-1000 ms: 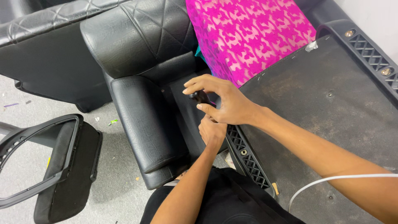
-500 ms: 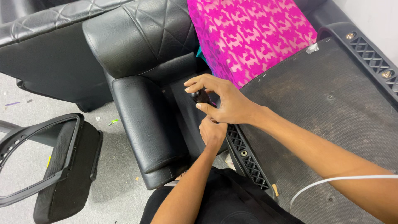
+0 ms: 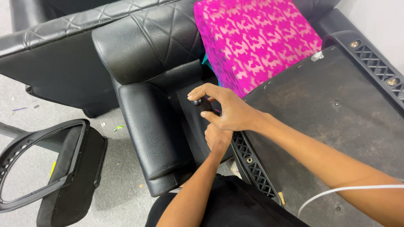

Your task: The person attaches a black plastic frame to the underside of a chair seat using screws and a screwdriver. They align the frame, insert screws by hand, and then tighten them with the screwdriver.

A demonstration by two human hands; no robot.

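My right hand (image 3: 233, 113) pinches a small black tool (image 3: 205, 104) above my left hand (image 3: 217, 138), beside the black armrest (image 3: 153, 126); left grip hidden.

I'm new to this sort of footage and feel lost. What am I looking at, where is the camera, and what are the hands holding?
The camera sits on a person's head and looks down, so both bare arms are that person's own. The right hand pinches a small dark object; what it is cannot be told. The left hand sits just beneath, its fingers hidden. Both work at the gap between a black padded armrest and an overturned seat base with a black plastic lattice rail. A pink patterned cushion lies behind. On the grey floor at the left is a loose black chair part.
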